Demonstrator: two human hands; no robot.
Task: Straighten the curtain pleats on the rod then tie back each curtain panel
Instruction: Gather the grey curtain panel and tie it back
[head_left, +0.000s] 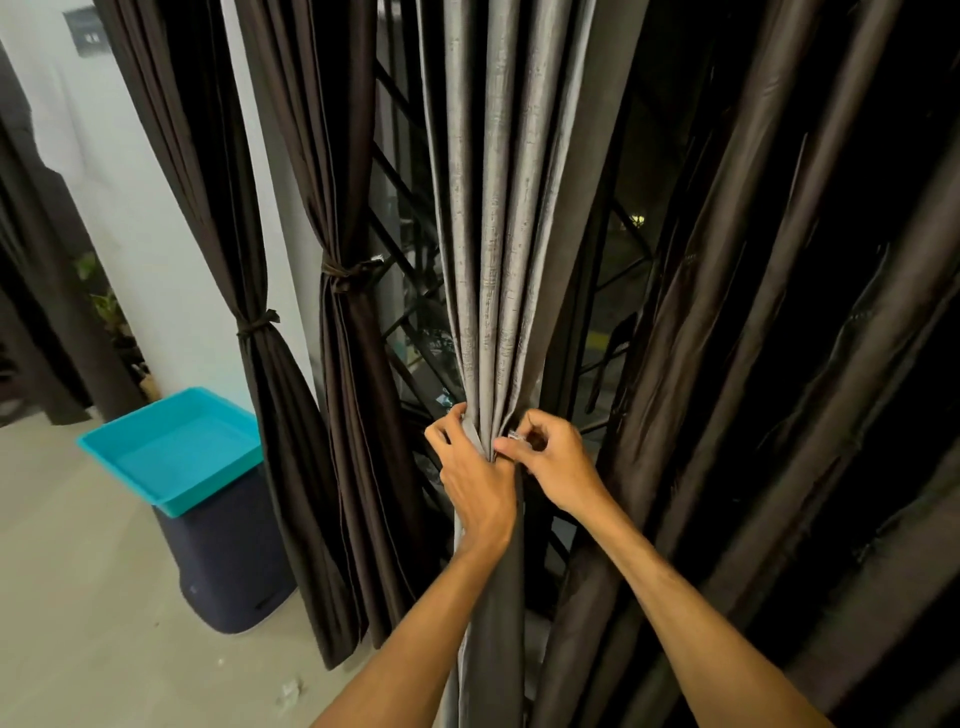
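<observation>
A grey curtain panel hangs in the middle, its pleats gathered into a narrow bunch at waist height. My left hand wraps around that bunch from the left. My right hand pinches the bunch from the right, with something small and shiny between its fingertips. Left of it hang two dark brown panels, each cinched by a brown tie-back. A wide dark brown curtain hangs loose on the right.
A dark bin with a turquoise tray on top stands on the pale floor at the left. Behind the curtains is a window with a dark metal grille. A white wall lies further left.
</observation>
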